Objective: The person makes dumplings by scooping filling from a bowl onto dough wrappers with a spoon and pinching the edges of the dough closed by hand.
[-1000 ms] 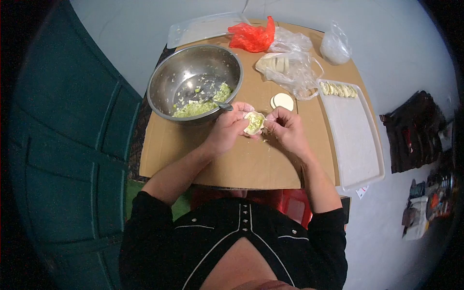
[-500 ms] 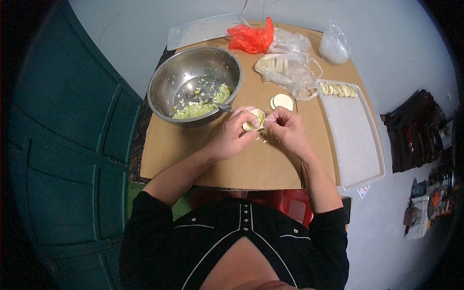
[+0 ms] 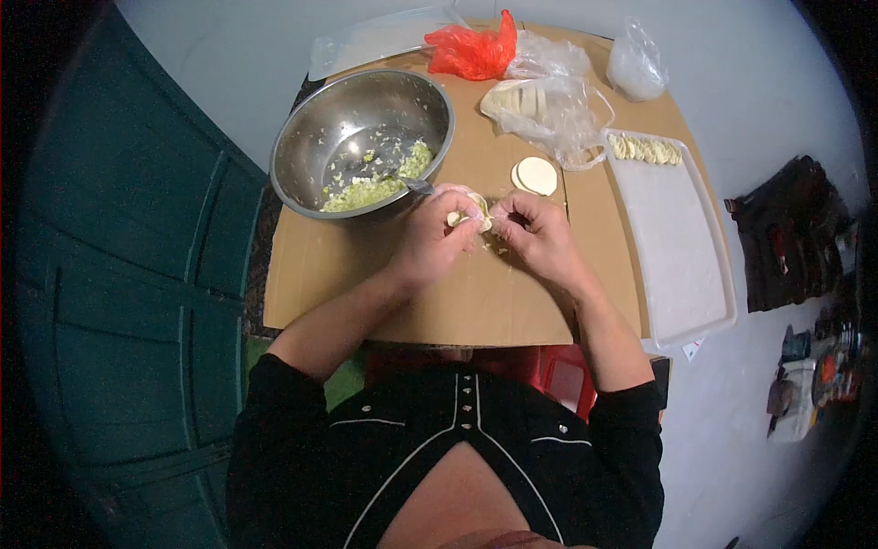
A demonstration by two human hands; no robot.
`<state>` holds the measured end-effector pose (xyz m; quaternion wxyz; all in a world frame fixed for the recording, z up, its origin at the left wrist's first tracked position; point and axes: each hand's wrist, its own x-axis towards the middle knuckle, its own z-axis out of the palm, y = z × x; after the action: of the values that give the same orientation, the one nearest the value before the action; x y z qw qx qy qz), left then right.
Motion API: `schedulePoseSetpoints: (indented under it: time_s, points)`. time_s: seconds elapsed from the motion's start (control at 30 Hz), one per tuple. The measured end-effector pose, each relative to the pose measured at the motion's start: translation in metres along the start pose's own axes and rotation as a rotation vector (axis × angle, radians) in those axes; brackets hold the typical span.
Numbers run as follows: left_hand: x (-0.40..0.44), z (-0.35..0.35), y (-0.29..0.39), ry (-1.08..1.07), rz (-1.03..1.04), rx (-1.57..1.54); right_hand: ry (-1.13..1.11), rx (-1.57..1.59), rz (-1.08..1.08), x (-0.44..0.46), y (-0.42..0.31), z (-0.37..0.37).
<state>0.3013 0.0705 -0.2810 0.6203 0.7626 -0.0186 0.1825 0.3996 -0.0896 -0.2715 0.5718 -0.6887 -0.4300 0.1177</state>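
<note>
Pinching the partly folded dumpling (image 3: 482, 216) between their fingertips, the left hand (image 3: 441, 229) and right hand (image 3: 538, 233) meet above the middle of the table (image 3: 439, 306). The metal bowl (image 3: 315, 123) of chopped green filling (image 3: 366, 192) stands toward the table's left edge; the white tray (image 3: 672, 247) lies along its right edge.

At twelve o'clock, a bag (image 3: 471, 53) is showing red; at eleven, a bowl (image 3: 320, 123) is gleaming silver around pale-green filling (image 3: 364, 191). At three, a tray (image 3: 675, 242) is looking white; at nine, panels (image 3: 119, 357) are appearing dark green; at six, a top (image 3: 549, 476) is showing black (white piping (image 3: 456, 403) is tracing it).
</note>
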Motion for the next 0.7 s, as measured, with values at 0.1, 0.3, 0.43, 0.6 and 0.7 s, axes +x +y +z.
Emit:
schedulePoseSetpoints:
  time_s: [0.1, 0.3, 0.43, 0.6, 0.7]
  points:
    - [0.0, 0.0, 0.003, 0.023, -0.005, 0.036, -0.065, -0.065, 0.075, 0.0, -0.017, -0.004]
    - [-0.002, 0.001, 0.0, 0.005, -0.014, -0.008, -0.038, -0.178, -0.003, 0.0, -0.012, 0.0]
    - [-0.003, -0.005, 0.015, -0.095, -0.17, 0.102, -0.019, -0.059, 0.06, -0.001, 0.004, 0.001]
    - [-0.009, 0.001, 0.032, -0.038, 0.341, 0.608, 0.058, -0.053, 0.015, 0.004, 0.011, -0.003]
    - [-0.013, 0.004, 0.037, -0.071, 0.147, 0.434, 0.085, -0.072, 0.01, 0.004, 0.01, -0.007]
